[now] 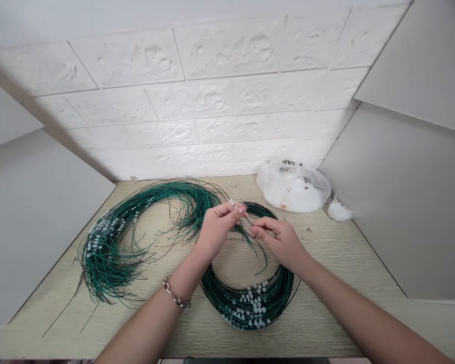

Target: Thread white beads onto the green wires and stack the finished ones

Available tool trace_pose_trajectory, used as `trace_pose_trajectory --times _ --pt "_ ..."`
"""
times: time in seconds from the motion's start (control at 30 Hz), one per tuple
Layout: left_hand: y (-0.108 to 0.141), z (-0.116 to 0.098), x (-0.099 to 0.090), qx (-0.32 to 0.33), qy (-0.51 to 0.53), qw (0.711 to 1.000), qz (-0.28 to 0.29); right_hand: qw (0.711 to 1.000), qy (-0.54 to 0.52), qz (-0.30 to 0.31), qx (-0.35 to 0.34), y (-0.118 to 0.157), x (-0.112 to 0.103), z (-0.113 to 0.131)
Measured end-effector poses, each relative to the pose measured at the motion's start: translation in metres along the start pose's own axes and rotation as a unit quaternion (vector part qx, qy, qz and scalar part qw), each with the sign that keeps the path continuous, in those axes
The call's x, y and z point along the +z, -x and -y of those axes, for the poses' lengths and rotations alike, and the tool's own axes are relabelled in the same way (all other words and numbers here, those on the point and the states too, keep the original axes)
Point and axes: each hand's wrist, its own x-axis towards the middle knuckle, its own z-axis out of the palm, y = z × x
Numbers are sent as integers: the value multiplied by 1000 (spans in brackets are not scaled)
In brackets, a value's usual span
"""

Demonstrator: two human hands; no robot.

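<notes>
Between thumb and fingers, my left hand [220, 226] pinches a thin dark wire near a small white bead [232, 202] that shows at the fingertips. A short way to the right, my right hand [278, 237] grips the same wire [248, 221], its fingers closed. Below both hands lies a round coil of dark green wires [208, 285], with many small white beads [256, 303] along its near side. To the left, a looser curved bundle of green wires [114, 273] spreads its cut ends over the table and carries white beads [100, 232] on its left side.
A clear plastic bag [293, 187] of white contents rests at the back right, with a smaller white bag [339, 210] beside it. Grey panels [409, 202] flank the wooden table [337, 273], and a white brick-patterned wall [212, 101] closes off the back.
</notes>
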Motion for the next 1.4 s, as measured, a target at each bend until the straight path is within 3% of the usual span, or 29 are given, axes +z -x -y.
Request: trace_pose_trajectory --times 0.17,0.4,0.63,0.8,1.1,1.17,1.27,1.33,1.4 --pt "-8 -12 -14 26 158 985 -59 991 111 -1 -78 -3 4 -10" --pt "-12 -37 -35 22 349 934 -76 992 109 -29 -52 -9 4 -22" --pt "-3 -61 -49 123 349 928 -37 991 100 -73 -42 -13 0 -26" --pt "3 -73 -47 170 329 929 -7 986 142 -76 -54 -18 5 -35" --pt "25 -142 -39 257 272 927 5 973 220 -57 -29 -24 3 -46" --pt "25 -136 -32 215 236 948 13 972 224 -61 -38 -25 3 -45" --pt "17 -105 -18 110 168 979 42 977 183 -89 -58 -25 0 -40" --pt "10 -77 -9 35 127 990 39 986 107 -110 -62 -22 -2 -32" --pt "5 -51 -2 -21 80 995 52 995 -9 -94 -35 -17 -3 -23"
